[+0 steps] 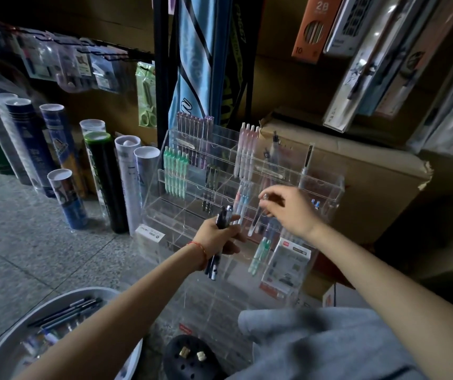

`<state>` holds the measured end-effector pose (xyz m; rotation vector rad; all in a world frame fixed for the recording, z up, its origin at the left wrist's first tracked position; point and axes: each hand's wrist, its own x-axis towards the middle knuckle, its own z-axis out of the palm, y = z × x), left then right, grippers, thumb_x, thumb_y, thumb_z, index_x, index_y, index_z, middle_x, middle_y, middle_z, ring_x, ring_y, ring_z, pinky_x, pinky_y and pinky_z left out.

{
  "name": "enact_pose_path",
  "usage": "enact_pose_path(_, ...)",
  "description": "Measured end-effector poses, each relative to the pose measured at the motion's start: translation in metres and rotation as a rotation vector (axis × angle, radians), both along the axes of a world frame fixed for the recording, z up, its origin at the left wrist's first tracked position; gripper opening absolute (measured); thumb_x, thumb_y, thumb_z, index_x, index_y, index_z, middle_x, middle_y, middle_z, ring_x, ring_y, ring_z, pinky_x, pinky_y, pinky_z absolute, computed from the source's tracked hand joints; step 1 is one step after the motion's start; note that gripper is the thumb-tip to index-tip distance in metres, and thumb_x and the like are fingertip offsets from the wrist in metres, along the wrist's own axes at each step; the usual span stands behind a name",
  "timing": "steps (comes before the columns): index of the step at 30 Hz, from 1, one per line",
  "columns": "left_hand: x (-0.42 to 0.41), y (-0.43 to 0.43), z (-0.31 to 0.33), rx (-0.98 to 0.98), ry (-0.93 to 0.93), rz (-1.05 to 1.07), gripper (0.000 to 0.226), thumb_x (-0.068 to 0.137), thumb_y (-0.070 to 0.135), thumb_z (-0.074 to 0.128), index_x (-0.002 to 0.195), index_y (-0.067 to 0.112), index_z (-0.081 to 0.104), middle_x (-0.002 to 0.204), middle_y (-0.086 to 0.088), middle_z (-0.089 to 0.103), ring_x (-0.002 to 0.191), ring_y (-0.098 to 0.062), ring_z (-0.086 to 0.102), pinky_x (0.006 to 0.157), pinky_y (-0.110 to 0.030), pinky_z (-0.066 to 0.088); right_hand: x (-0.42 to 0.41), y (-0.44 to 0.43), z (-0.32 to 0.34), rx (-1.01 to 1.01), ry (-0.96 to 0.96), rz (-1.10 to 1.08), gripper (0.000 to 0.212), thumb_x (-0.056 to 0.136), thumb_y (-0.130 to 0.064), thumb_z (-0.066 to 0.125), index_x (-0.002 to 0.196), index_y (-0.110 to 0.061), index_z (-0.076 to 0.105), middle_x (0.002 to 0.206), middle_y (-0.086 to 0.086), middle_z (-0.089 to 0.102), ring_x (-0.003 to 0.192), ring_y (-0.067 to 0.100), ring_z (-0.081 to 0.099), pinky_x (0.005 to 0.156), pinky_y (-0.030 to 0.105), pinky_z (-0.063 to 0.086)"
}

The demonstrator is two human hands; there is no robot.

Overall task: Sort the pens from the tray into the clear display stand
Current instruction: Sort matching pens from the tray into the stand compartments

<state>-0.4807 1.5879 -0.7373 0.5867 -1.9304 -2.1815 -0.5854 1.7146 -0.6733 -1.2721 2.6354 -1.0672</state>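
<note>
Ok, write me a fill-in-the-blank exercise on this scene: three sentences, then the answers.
1. The left hand grips a bundle of dark pens and wears a thin ____ string bracelet.
2. The right hand pinches only ____ pale slim pen at the clear acrylic display stand.
3. The round grey tray holding more pens sits at the lower ____ of the view.

Missing words: red; one; left.

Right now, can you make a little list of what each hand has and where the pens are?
left hand: grips a bunch of dark pens
right hand: pinches one pale pen in front of the stand
clear display stand: partly filled, green pens at its left
tray: loose pens inside
</note>
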Motion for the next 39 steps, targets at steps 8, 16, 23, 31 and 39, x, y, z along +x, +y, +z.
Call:
enact_pose_path(8, -0.012, -0.003, -0.032, -0.138, -0.196, -0.116, 0.009, 0.093, 0.008, 0.052, 0.084, 0.012, 0.052, 0.063, 0.002, 0.066, 0.034, -0.005, 0.052, 0.047, -0.020, 0.051, -0.003, -0.009, -0.043, 0.315, -0.047, -0.090, 0.018, 0.088, -0.019, 0.062, 0.102, -0.009, 0.068, 0.099, 0.006, 0.066, 0.082, 0.014, 0.056, 0.074, 0.022, 0.039)
enact_pose_path(16, -0.020, -0.011, -0.036, -0.103, -0.233, -0.145, 0.004, 0.094, 0.010, 0.051, 0.097, 0.008, 0.049, 0.068, -0.003, 0.064, 0.032, -0.005, 0.051, 0.044, -0.020, 0.050, -0.010, -0.012, -0.055, 0.385, -0.107, -0.139, 0.017, 0.084, -0.018, 0.066, 0.099, -0.010, 0.069, 0.102, 0.006, 0.068, 0.095, 0.018, 0.060, 0.083, 0.025, 0.044)
enact_pose_path(23, -0.019, -0.012, -0.041, -0.103, -0.209, -0.144, 0.010, 0.093, 0.011, 0.053, 0.102, 0.011, 0.048, 0.071, -0.003, 0.065, 0.035, -0.005, 0.052, 0.049, -0.021, 0.051, -0.010, -0.014, -0.054, 0.428, -0.066, -0.182, 0.016, 0.084, -0.020, 0.067, 0.095, -0.009, 0.071, 0.097, 0.006, 0.069, 0.092, 0.020, 0.063, 0.079, 0.026, 0.046)
enact_pose_path(31, -0.013, -0.007, -0.046, -0.122, -0.190, -0.152, 0.011, 0.093, 0.010, 0.051, 0.101, 0.016, 0.046, 0.071, -0.002, 0.065, 0.036, -0.006, 0.051, 0.051, -0.023, 0.049, -0.011, -0.013, -0.051, 0.470, -0.061, -0.159, 0.015, 0.084, -0.021, 0.067, 0.094, -0.010, 0.071, 0.103, 0.007, 0.068, 0.100, 0.022, 0.060, 0.086, 0.029, 0.044)
enact_pose_path(39, -0.013, -0.005, -0.048, -0.182, -0.199, -0.156, 0.011, 0.094, 0.010, 0.050, 0.103, 0.014, 0.044, 0.071, 0.000, 0.063, 0.032, -0.002, 0.048, 0.042, -0.018, 0.044, -0.006, -0.013, -0.060, 0.556, -0.031, -0.094, 0.019, 0.089, -0.020, 0.060, 0.106, -0.012, 0.066, 0.113, 0.007, 0.063, 0.094, 0.020, 0.059, 0.080, 0.027, 0.044)
